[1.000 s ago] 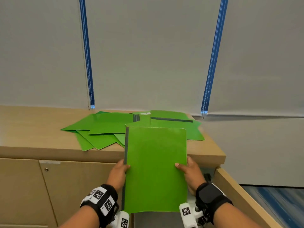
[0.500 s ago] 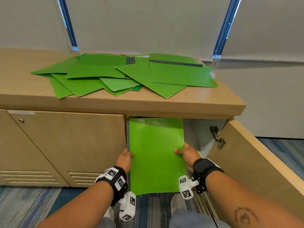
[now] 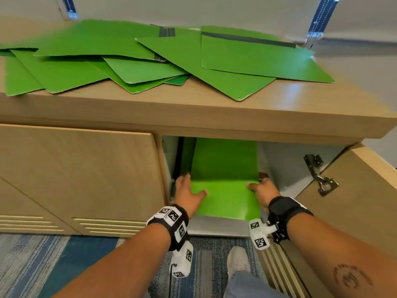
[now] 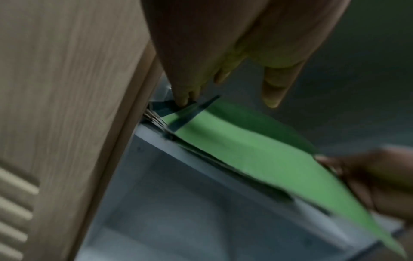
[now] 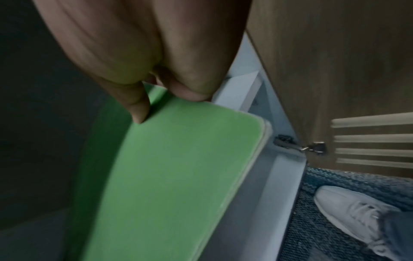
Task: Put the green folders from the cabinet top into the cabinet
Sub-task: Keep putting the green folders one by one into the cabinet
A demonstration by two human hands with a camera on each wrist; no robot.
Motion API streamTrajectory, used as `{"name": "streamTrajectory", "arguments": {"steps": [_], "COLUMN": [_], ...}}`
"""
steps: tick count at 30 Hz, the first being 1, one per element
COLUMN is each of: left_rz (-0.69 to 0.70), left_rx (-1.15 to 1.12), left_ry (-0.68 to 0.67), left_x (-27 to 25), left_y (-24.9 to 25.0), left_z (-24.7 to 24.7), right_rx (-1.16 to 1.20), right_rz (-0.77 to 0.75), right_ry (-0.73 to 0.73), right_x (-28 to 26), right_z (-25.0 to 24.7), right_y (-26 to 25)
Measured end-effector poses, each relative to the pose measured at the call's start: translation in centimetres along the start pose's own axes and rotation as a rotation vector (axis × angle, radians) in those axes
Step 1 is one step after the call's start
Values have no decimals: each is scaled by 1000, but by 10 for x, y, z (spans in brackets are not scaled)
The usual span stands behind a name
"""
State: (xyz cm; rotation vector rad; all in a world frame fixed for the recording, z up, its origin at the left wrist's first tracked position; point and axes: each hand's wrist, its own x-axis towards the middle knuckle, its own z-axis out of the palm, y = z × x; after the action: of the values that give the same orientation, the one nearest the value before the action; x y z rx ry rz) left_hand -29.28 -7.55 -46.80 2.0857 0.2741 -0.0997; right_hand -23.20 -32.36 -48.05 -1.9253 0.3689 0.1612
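Observation:
A green folder (image 3: pixel 225 181) lies flat, halfway into the open cabinet compartment (image 3: pixel 285 168). My left hand (image 3: pixel 194 186) holds its left edge, thumb on top. My right hand (image 3: pixel 257 181) pinches its right edge, thumb (image 5: pixel 137 109) on top and fingers beneath. In the left wrist view my left hand (image 4: pixel 228 98) has its fingertips (image 4: pixel 184 98) at the folder's dark spine (image 4: pixel 190 113). Layered folder edges (image 5: pixel 266 128) show under the held folder (image 5: pixel 178 167). Several more green folders (image 3: pixel 171 61) lie fanned out on the cabinet top (image 3: pixel 193 108).
The compartment's door (image 3: pixel 354 201) stands swung open to the right, its metal hinge (image 3: pixel 320 177) exposed. A closed door (image 3: pixel 81 175) is just left of my left hand. My white shoe (image 3: pixel 238 263) stands on the blue patterned carpet (image 3: pixel 53 265) below.
Both hands have brought the folder down from the cabinet top's height and pushed it forward into the open compartment. The head view has tilted down and moved closer.

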Motion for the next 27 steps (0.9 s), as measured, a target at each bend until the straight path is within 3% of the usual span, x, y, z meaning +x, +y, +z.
{"name": "streamTrajectory", "arguments": {"steps": [3, 7, 14, 20, 27], "left_rz": [170, 260, 214, 156, 137], "left_rx": [323, 633, 786, 915, 845], "left_ry": [-181, -331, -350, -302, -282], "left_x": [2, 11, 25, 33, 26], "left_y": [-22, -45, -45, -39, -38], "left_z": [7, 6, -3, -1, 1], "right_rx": [-72, -314, -526, -744, -540], "right_rz": [-23, 6, 4, 22, -2], "right_ry": [27, 12, 24, -97, -151], "right_x": [30, 57, 63, 59, 61], "right_z": [18, 39, 55, 69, 62], "right_y": [-14, -23, -21, -10, -8]}}
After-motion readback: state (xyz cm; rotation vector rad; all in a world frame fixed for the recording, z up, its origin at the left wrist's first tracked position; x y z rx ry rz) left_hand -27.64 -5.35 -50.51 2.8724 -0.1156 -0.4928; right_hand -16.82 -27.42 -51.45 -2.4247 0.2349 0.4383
